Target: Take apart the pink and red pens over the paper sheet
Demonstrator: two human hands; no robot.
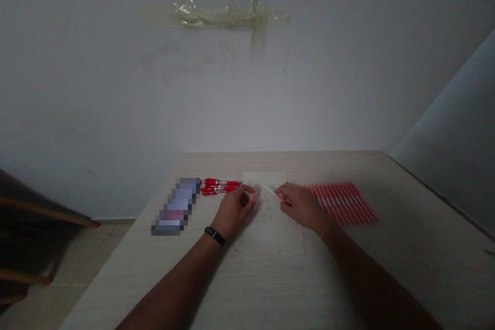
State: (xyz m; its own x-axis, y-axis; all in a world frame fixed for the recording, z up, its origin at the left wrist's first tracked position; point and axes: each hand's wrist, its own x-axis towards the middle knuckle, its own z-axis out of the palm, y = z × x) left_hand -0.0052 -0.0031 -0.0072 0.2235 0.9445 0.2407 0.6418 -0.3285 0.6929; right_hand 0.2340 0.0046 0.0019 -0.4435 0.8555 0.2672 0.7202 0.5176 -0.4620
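My left hand (pixel 236 207), wearing a black wristband (pixel 215 236), pinches a small pink piece (pixel 252 197) between thumb and fingertips; its exact kind is too small to tell. Across a short gap, my right hand (pixel 300 204) is closed on a thin white-and-pink stick (pixel 269 191), its white end pointing left toward the other hand. Both hands hover over a pale sheet (pixel 266 240) with a crumpled-looking middle. Just left of my left hand lie several red pens (pixel 220 186) with clear sections. Beside my right hand, several pink pen-like sticks (pixel 344 202) lie in a neat row.
A phone-like device (pixel 177 206), pixelated, rests on the left of the pale wooden table (pixel 247 289). Behind the table is a wall (pixel 328 87) with shiny tape (pixel 220 16) on it. Wooden furniture (pixel 46 206) stands at lower left, over a tiled floor (pixel 88 252).
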